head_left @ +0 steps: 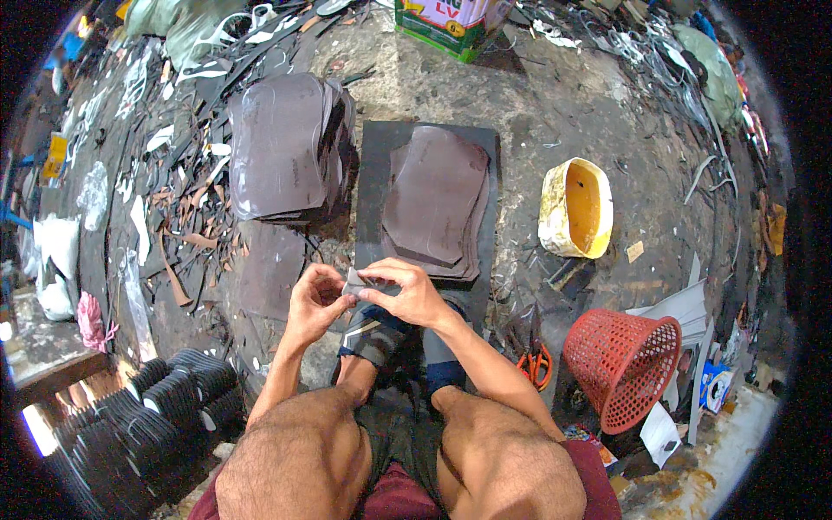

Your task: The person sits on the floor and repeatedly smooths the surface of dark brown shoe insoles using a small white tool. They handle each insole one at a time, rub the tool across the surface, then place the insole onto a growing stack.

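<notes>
The left hand (314, 302) and right hand (404, 292) pinch a small grey piece (354, 281) between their fingertips, near the brown sheets (436, 195). Fingers cover some of it, so I cannot tell its whole shape. Sheets hide much of the black mat (373, 156). The tin (451, 30) is cut off on top.

Printed in bold capitals, plus numeral in round yellow badge, on green, pink and white tin (444, 33) beyond black mat (373, 195). Marked faintly, illegibly, on brown sheets (438, 191) atop mat. Printed, too small to read, on blue-and-white packet (715, 386) well right of mat.
</notes>
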The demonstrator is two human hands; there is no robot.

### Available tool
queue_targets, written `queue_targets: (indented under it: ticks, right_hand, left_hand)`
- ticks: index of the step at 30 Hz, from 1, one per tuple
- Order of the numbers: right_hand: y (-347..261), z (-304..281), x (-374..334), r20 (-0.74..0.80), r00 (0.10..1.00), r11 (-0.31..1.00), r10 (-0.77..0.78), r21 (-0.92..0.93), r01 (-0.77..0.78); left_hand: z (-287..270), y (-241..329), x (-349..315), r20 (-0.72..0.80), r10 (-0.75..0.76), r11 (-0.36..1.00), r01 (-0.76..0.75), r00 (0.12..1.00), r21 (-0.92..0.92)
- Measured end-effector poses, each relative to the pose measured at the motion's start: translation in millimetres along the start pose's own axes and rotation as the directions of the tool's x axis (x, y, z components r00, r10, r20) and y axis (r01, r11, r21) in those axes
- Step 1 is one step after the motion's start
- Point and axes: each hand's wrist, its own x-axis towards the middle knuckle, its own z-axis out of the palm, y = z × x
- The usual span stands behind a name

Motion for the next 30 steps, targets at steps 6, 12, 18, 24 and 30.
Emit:
queue_targets:
  ticks: [6, 12, 18, 24, 30]
  right_hand:
    - [6, -10, -14, 0.104, 0.991, 0.983, -0.088, -0.153, 0.104]
    - [-1, 11, -20, -0.019, 0.978, 0.894, -0.209, -0.408, 0.183]
    - [21, 2, -11, 0.026, 0.990, 0.919, 0.139, -0.376, -0.119]
    - [38, -6, -11, -0.185, 0.964, 0.980, 0.192, -0.018, -0.199]
    - [40, 38, -27, 0.203, 0.977, 0.916, 0.057, -0.399, 0.029]
  left_hand:
    - [-8, -11, 2, 0.089, -0.204, 0.957, 0.218, 0.975, -0.192]
    - [-14, -6, 2, 0.114, -0.247, 0.969, 0.247, 0.962, 0.016]
    - [-4, 0, 14, -0.073, 0.009, 0.998, -0.013, 0.997, -0.056]
    - [34, 5, 39, -0.140, -0.121, 0.960, 0.079, 0.983, -0.270]
    - [52, 4, 57, -0.189, -0.137, 0.908, 0.047, 0.972, -0.416]
